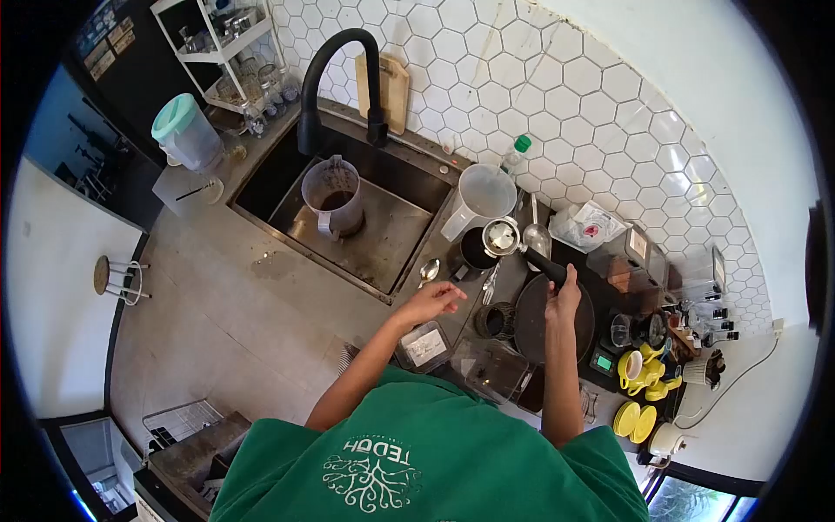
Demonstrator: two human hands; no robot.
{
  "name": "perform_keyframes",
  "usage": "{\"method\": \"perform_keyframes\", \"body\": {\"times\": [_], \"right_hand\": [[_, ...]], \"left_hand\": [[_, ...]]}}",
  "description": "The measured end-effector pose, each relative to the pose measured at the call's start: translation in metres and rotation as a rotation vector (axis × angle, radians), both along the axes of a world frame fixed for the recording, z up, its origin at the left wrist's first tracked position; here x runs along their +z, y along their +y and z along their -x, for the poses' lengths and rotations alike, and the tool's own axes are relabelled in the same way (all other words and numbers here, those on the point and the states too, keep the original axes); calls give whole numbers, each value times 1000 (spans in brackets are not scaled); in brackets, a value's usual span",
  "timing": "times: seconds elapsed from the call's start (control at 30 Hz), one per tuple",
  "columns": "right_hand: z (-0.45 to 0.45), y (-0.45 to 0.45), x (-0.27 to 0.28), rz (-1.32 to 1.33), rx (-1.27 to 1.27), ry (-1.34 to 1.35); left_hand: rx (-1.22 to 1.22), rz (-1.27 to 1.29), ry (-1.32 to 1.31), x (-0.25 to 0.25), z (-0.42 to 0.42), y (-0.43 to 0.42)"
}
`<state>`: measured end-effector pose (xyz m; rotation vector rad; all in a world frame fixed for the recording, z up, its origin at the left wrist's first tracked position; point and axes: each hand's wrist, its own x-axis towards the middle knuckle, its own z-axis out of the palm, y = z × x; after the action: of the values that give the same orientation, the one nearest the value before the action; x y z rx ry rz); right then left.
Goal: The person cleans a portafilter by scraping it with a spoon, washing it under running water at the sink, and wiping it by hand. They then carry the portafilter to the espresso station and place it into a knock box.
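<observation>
Noted: white hexagonal wall tiles [600,117], brown-streaked, glare-spotted at right; grey floor [178,335]; wooden-seated stool [103,275] near plain white wall [43,296]; daylit window [694,501] at lower right.

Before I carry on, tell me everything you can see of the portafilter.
The portafilter has a round, shiny, silver-looking metal head and a long, straight black handle. The right hand grips the handle's far end, so the tool slants across the view, head toward the sink. The head appears beside and partly over a dark vessel; whether they touch is unclear. Bright whitish patches show within its rim, but I can't tell contents from glare.
</observation>
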<state>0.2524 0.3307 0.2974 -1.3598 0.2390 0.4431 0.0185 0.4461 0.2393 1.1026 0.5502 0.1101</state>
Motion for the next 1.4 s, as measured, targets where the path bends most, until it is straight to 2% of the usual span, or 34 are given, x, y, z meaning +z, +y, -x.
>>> {"method": "perform_keyframes", "body": {"times": [0.13,0.37,0.43,0.47,0.5,0.53,0.57,0.6,0.63,0.67,0.7,0.77,0.8,0.87,0.9,0.97,1.0,1.03,1.07,1.1,1.17,1.3,1.37,1.4], "right_hand": [[-1,-6,-10,-104,43,158],[12,-5,-2,-116,83,148],[25,1,19,-79,83,-102],[28,4,25,-81,76,-100],[30,6,30,-46,95,-231],[31,9,33,-9,114,-362],[33,12,35,-9,105,-360],[34,15,36,32,138,-465],[36,17,37,75,171,-570],[38,20,39,60,191,-592],[41,22,39,61,183,-591],[45,28,39,138,279,-700],[46,28,36,147,315,-737],[49,33,31,180,330,-792],[50,35,30,214,348,-846],[50,39,25,222,363,-857],[48,41,20,299,393,-991],[47,43,17,380,421,-1124],[48,44,15,411,423,-1074],[50,46,18,413,416,-1072],[54,48,27,480,503,-1267],[56,43,22,472,635,-1249],[55,40,14,463,634,-1274],[56,38,13,456,658,-1247]], "left_hand": [[6,-26,24,0,-1,1],[8,-78,49,1,-3,-1],[38,-98,44,-6,-3,-1],[72,-117,35,-11,-3,-2],[64,-120,36,-9,-4,-3],[130,-301,110,-7,-5,-3],[196,-482,183,-5,-7,-4],[187,-484,182,-8,-10,-5],[262,-630,215,-13,-13,-6],[339,-775,246,-17,-17,-6],[332,-778,244,-17,-22,-6],[435,-945,205,-17,-34,-1],[433,-948,202,-19,-39,2],[196,-959,358,-24,-45,8],[196,-961,356,-27,-47,12],[-54,-852,219,-34,-49,20],[-56,-855,218,-33,-50,21],[-42,-544,115,-33,-51,20],[-31,-233,15,-32,-52,18],[-38,-234,15,-38,-52,17],[40,-263,24,-56,-54,14],[56,-292,86,-60,-50,3],[39,-530,62,-49,-44,-3],[36,-529,64,-47,-43,-4]]}}
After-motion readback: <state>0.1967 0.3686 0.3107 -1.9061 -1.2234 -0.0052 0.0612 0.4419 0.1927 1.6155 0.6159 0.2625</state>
